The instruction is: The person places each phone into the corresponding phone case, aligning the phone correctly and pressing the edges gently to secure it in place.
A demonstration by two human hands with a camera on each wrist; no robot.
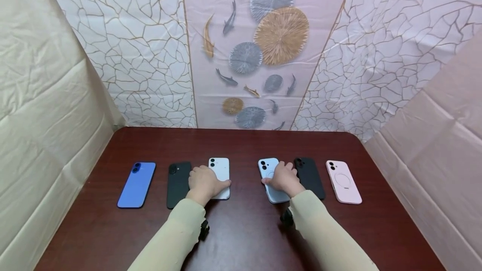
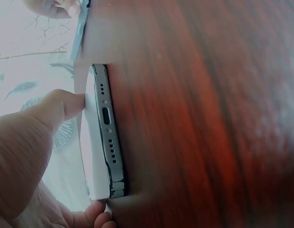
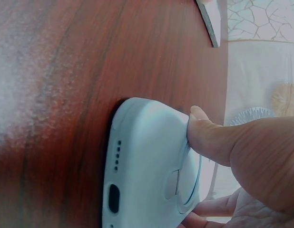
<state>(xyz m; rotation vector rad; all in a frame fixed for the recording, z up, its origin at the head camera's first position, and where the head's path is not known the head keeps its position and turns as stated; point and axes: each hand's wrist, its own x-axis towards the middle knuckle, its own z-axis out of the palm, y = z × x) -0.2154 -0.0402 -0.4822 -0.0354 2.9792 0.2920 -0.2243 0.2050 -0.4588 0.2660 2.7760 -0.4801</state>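
My left hand (image 1: 205, 183) spans a white phone (image 1: 223, 167) that lies face down on the table, thumb at its right edge and fingers at its left. The left wrist view shows the phone's charging-port end (image 2: 109, 133) between that thumb and the fingertips. Over a light blue phone (image 1: 277, 197), my right hand (image 1: 285, 177) grips across its width, thumb on the left side. A ring on the blue phone's back is partly hidden under the hand. In the right wrist view, the curved lower end of the blue phone (image 3: 147, 147) sits close over the tabletop.
A blue phone (image 1: 137, 185) and a dark phone (image 1: 178, 191) lie to the left. On the right are a black phone (image 1: 310, 179), beside my right hand, and a pink phone (image 1: 343, 187) with a ring. The dark red table (image 1: 241, 237) meets patterned cloth behind.
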